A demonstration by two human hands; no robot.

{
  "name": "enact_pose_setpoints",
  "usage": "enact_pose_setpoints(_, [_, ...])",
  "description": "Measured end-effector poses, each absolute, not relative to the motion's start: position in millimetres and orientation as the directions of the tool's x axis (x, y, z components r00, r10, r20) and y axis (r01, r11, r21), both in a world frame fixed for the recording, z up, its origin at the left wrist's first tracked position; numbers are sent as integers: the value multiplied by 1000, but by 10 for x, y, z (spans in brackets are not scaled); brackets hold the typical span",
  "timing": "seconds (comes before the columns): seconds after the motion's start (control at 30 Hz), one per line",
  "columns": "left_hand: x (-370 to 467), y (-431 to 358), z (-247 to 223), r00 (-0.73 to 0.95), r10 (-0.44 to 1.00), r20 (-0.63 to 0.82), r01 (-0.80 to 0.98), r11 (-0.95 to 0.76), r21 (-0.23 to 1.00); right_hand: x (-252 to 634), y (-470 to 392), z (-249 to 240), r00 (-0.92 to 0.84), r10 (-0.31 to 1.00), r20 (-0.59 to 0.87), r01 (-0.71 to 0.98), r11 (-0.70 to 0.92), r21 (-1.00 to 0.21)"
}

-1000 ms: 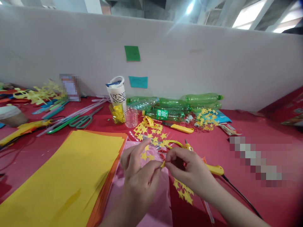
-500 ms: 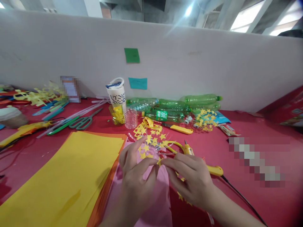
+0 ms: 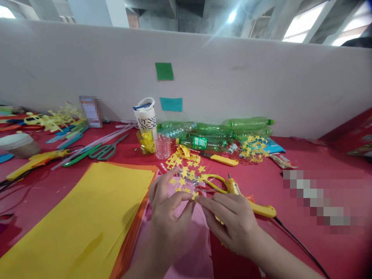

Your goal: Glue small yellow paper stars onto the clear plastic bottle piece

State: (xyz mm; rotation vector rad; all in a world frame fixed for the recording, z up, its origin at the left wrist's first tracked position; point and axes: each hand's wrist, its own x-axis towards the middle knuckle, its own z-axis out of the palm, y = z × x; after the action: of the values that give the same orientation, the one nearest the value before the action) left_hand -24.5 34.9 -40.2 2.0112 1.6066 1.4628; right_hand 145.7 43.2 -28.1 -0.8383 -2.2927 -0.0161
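Note:
Between the fingertips of both hands is a small yellow paper star (image 3: 195,196). My left hand (image 3: 168,217) pinches one side of it with thumb and forefinger, the other fingers raised. From the opposite side, my right hand (image 3: 234,217) closes its fingertips on the star. Beneath them lies a sheet of pink paper (image 3: 186,255). Just beyond the fingers, more loose yellow stars (image 3: 190,172) are scattered over clear plastic. Yellow-handled scissors (image 3: 216,183) and a yellow glue gun (image 3: 264,210) with a black cord lie close to my right hand, which partly covers them.
Yellow paper sheets (image 3: 116,201) lie on orange ones at left. Behind stand a patterned cup (image 3: 146,120) and a cut clear bottle piece (image 3: 162,147). Green bottles (image 3: 250,123) line the white partition. A yellow cutter (image 3: 223,159), green scissors (image 3: 106,151) and another glue gun (image 3: 37,161) lie around.
The view has shifted slightly, moving the scene a little to the right. Both hands keep their pinch on the star, the right fingertips drawn slightly closer to the left.

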Motion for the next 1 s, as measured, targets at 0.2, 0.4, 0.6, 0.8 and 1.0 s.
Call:
enact_pose_setpoints(0.2, [-253,375,-430,-67,816,574,636,-408,655,1482,442,-218,-532,561,634,560,795,-233])
enact_pose_setpoints(0.4, [-259,403,-448,-65,807,587,663,-404,630,1479,467,-204,-506,609,611,580,765,-282])
enact_pose_setpoints(0.6, [-267,396,-422,-56,807,588,660,-412,629,1461,457,-240,-571,617,542,596,765,-243])
enact_pose_setpoints(0.8, [-267,395,-423,-56,812,581,650,-412,639,1462,474,-253,-558,625,546,585,763,-274])
enact_pose_setpoints(1.0, [-282,390,-396,-5,731,682,755,-444,482,1482,468,-220,-501,627,597,592,751,-292])
